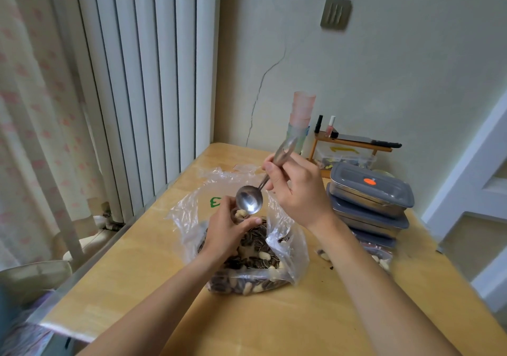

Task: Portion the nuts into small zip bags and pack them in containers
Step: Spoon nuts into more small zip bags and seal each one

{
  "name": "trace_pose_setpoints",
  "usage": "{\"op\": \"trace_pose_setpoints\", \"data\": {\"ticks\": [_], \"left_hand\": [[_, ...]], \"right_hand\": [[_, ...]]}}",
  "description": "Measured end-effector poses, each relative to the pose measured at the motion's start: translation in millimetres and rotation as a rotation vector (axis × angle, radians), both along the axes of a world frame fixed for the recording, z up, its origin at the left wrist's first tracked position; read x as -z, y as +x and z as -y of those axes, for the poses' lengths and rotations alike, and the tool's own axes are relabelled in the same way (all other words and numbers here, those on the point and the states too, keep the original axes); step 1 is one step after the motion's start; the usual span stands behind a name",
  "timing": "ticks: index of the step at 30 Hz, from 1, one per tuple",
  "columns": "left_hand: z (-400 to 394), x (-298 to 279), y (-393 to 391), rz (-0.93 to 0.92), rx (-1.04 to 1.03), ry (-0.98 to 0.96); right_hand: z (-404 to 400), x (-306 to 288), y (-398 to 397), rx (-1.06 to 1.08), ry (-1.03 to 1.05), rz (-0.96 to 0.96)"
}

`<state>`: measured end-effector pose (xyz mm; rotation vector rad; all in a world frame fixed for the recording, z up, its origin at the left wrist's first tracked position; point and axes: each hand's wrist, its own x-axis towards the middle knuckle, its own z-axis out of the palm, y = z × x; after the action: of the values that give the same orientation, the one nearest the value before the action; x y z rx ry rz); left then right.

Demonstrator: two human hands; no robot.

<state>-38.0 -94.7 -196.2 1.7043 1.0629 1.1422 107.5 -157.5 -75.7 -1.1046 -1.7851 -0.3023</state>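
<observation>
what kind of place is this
Probably a home, at a light wooden table in a room corner. A white ribbed radiator stands by patterned curtains, and grey-lidded steel containers are stacked beside a small wooden shelf.

Over the open nut bag point(285, 243) we see the right hand point(299, 191) pinching a tilted spoon point(251, 199), its bowl just above the left hand point(229, 232), which holds a small bag point(241, 213) of nuts.

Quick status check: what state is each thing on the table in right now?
Big plastic bag: open, holding mixed nuts and seeds.
Spoon: lifted, bowl empty, in right hand grip.
Left hand: holding a small bag with some nuts.
Stacked containers: lids on.
Cups: stacked upright.
</observation>
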Motion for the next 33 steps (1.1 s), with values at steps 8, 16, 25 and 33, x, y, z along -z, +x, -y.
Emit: {"op": "trace_pose_setpoints", "data": {"ticks": [8, 16, 25, 33], "left_hand": [[-7, 5, -2, -0.112, 0.025, 0.005], [-8, -5, -3, 0.074, -0.12, 0.064], [-12, 10, -9, -0.269, -0.037, 0.026], [-12, -3, -10, -0.078, -0.195, 0.061]], "right_hand": [[-3, 6, 2, 0.016, -0.052, -0.028], [-7, 15, 16, 0.235, -0.113, -0.044], [-11, 33, 25, 0.259, -0.308, -0.073], [-4, 29, 18, 0.234, -0.396, -0.04]]}}
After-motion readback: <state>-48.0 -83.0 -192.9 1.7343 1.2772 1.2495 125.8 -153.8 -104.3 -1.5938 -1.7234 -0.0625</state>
